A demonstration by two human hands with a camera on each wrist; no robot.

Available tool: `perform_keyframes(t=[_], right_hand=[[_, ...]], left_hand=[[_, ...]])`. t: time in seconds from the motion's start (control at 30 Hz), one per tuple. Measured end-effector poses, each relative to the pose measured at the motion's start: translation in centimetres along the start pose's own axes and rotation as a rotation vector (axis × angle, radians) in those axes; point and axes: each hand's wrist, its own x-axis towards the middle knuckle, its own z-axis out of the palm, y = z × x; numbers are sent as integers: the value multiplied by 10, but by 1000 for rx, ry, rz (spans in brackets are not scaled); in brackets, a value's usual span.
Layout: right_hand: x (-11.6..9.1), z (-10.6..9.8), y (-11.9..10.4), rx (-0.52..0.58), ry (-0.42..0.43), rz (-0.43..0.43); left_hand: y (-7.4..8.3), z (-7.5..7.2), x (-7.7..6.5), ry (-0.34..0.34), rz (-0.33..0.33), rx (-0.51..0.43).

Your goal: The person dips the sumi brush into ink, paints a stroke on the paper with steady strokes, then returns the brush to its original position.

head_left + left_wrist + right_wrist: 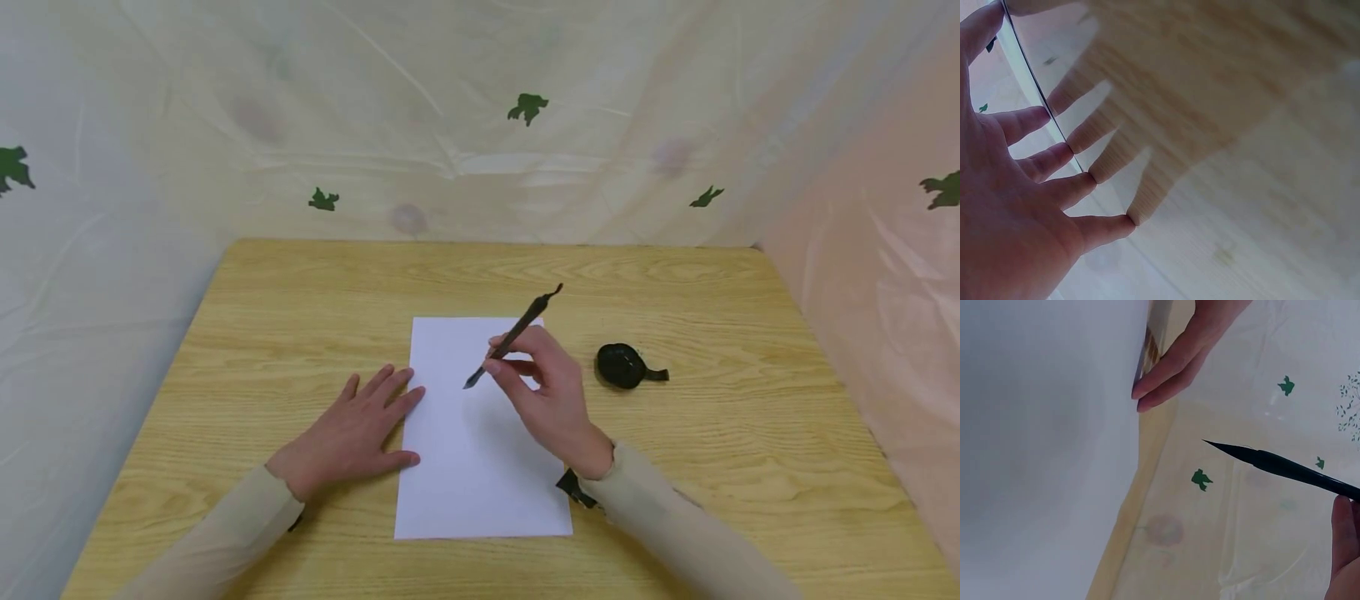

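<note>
Brush, head view: it is above the sheet, around the middle of the surface, tip angled toward the near left corner. Your right hand pinches the handle; your left hand is spread wide, fingertips at the sheet's left side. A dark dish sits toward the surface's right edge. Step, as judged: poising for a stroke; the next move calls for a controlled lowering.

Left wrist view: your splayed fingertips meet the surface.

Right wrist view: your brush tip stands apart from the sheet.
</note>
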Motion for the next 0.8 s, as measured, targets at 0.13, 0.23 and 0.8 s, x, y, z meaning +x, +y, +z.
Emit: perform_keyframes(t=[0.13, 0.23, 0.8], right_hand=[[-1, 5, 3, -44, -32, 13], [0, 9, 6, -66, -51, 17], [-3, 30, 23, -85, -134, 61]], left_hand=[[0, 0, 0, 3, -2, -2], [0, 0, 0, 4, -2, 0], [0, -3, 1, -15, -7, -10]])
